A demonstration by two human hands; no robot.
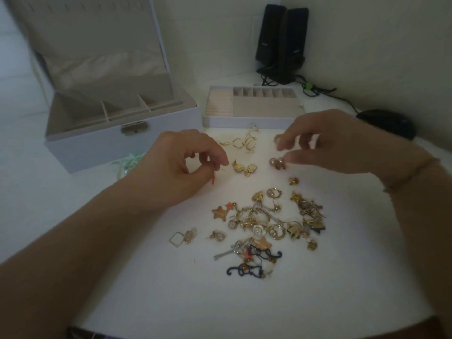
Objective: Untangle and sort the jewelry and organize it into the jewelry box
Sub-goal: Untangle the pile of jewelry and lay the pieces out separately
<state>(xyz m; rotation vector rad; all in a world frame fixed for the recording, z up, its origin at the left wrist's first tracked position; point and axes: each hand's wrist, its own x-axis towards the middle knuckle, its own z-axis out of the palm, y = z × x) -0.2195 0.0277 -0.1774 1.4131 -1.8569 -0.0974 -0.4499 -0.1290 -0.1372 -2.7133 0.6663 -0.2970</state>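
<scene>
Your left hand (pixel 181 162) pinches a small orange piece (pixel 213 180). Your right hand (pixel 325 143) pinches something small and gold; pink pearl earrings (pixel 277 163) just below its thumb. Tangled jewelry pile (pixel 269 223) sits nearer you.

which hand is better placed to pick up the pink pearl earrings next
Right. The right hand hovers with its thumb tip beside the pink pearl earrings, while the left hand is farther off and seems to pinch a small orange piece.
</scene>
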